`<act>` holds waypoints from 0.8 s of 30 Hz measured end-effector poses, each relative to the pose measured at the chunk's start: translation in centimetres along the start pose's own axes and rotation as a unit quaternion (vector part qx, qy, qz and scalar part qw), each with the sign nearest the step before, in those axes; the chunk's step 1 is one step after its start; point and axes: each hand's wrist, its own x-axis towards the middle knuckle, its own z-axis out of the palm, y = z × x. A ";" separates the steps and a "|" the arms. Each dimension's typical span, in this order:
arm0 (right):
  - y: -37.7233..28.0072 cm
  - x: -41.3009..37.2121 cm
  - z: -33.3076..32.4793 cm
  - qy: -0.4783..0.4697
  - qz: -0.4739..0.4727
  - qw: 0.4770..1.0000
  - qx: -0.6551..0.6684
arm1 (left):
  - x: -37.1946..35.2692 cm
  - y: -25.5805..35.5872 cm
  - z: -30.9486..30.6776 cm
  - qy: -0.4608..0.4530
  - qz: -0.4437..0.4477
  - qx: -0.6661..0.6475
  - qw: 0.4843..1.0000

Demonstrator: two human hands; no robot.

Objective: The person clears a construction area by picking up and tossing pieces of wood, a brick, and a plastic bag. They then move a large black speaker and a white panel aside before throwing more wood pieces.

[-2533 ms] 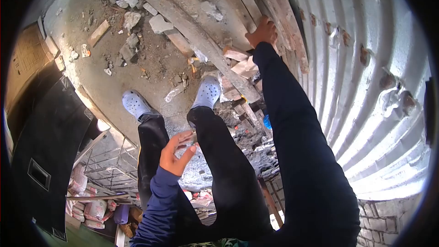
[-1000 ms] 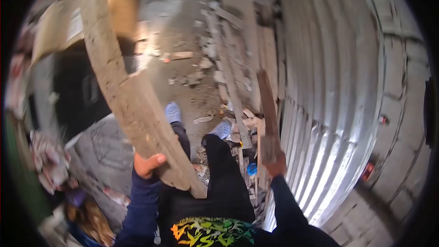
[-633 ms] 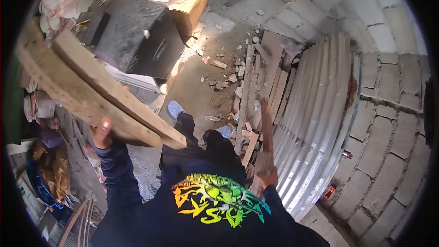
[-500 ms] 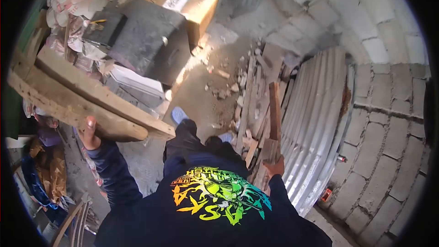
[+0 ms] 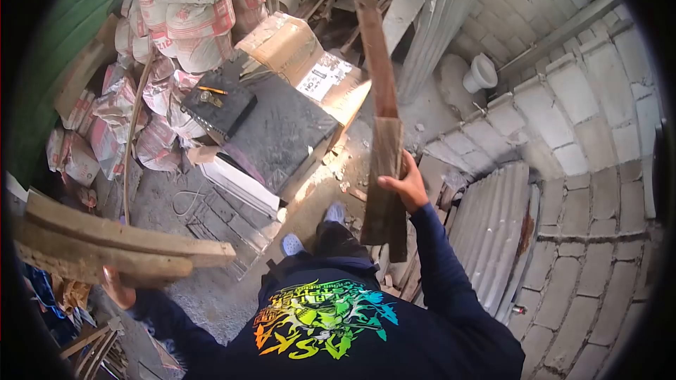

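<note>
While block wall (image 5: pixel 598 134) and corrugated sheet (image 5: pixel 493 232) hem the right, and cement bags (image 5: pixel 176 28) plus black crate (image 5: pixel 282 127) crowd the left, only a narrow floor strip (image 5: pixel 313 193) is free. Rough weathered planks (image 5: pixel 384 162) stand near-upright, right hand (image 5: pixel 403 184) clamped round them, arm raised. Left hand (image 5: pixel 116 287) grips thick boards (image 5: pixel 105 246) from below, far left.

Left hand (image 5: pixel 117 290): mostly hidden under the planks (image 5: pixel 105 250); their left ends run into the dark lens rim. Right hand (image 5: pixel 407 186): fingers hidden behind the boards (image 5: pixel 385 169). Box (image 5: pixel 296 49) label print: too small to read.
</note>
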 end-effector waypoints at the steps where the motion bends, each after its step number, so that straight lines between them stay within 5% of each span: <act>1: -0.4 2.8 1.1 -0.018 0.016 1.000 -0.002 | -0.4 0.3 -0.4 0.020 -0.001 0.009 1.000; 6: -2.1 15.6 6.8 -0.144 0.050 0.976 0.153 | -2.7 1.8 -0.7 0.119 -0.009 0.064 0.991; 11: -7.6 31.6 7.7 -0.101 0.040 0.984 0.143 | -1.5 3.4 3.7 0.201 -0.021 0.112 0.973; 14: -13.3 53.8 3.1 0.020 -0.039 0.999 -0.012 | -0.7 3.7 7.2 0.236 -0.040 0.126 0.963; 15: -19.4 55.7 2.8 0.077 0.104 0.987 -0.090 | -0.2 3.6 8.2 0.242 -0.049 0.127 0.961; 16: -19.7 62.7 0.8 0.293 -0.098 0.905 -0.291 | 0.3 3.6 9.1 0.250 -0.050 0.126 0.959; 17: -20.5 64.3 0.8 0.293 -0.097 0.906 -0.289 | 1.0 3.5 9.9 0.250 -0.050 0.123 0.959; 19: -21.9 66.5 0.0 0.057 -0.034 0.981 -0.181 | 2.5 2.8 11.2 0.244 -0.052 0.107 0.963; 21: -21.6 57.6 5.6 -0.042 -0.111 0.990 -0.080 | 3.8 1.7 12.4 0.234 -0.052 0.080 0.968; 22: -16.3 58.1 6.3 -0.164 -0.388 0.904 -0.072 | 4.6 1.1 13.0 0.224 -0.052 0.067 0.971; 23: -16.2 55.4 8.7 -0.266 -0.532 0.785 -0.173 | 5.6 0.3 13.4 0.212 -0.054 0.046 0.975; 24: -15.3 50.6 11.7 -0.247 -0.286 0.881 -0.284 | 6.8 -0.5 14.1 0.194 -0.054 0.025 0.979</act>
